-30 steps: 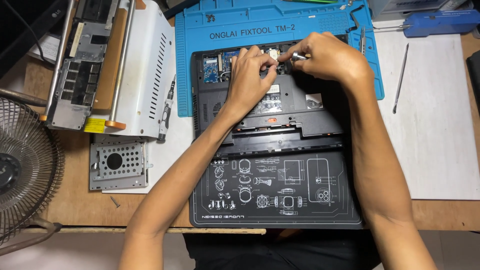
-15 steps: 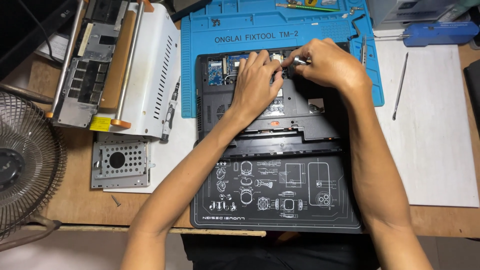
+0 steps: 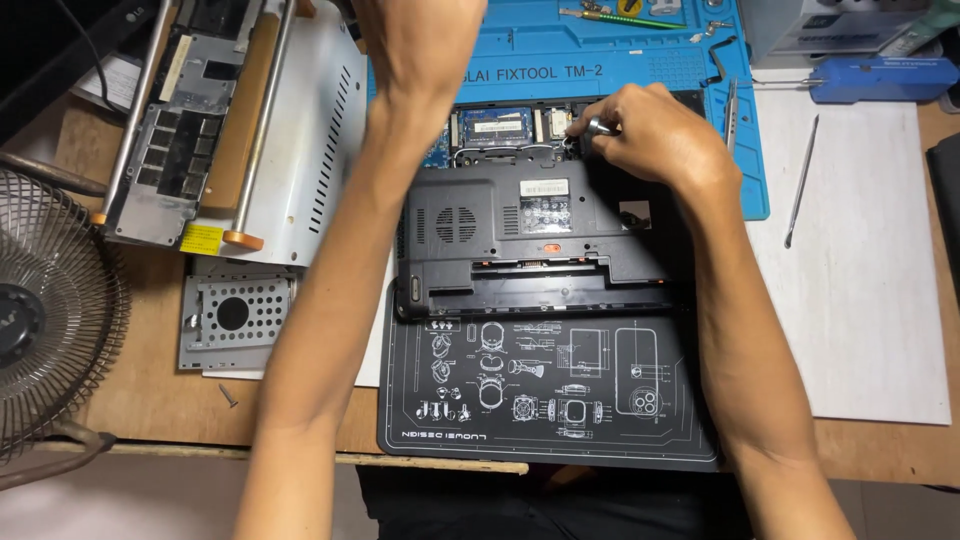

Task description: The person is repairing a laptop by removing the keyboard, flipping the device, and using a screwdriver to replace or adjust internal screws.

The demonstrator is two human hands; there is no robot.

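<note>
My right hand (image 3: 655, 135) is pinching a small metal tool (image 3: 597, 127) over the opened laptop (image 3: 520, 235); my left hand (image 3: 420, 45) is reaching toward the frame's top, its fingers cut off, so I cannot tell its grip.

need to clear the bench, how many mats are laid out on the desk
3: a blue repair mat at the far edge, a black printed mat at the near edge under the upturned laptop, and a white mat on the right. Others may be hidden under the gear.

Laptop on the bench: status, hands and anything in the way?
Right hand on a small metal tool at the open bay of the laptop. Left hand raised over the blue mat, grip hidden. Left forearm crosses laptop's left edge.
</note>
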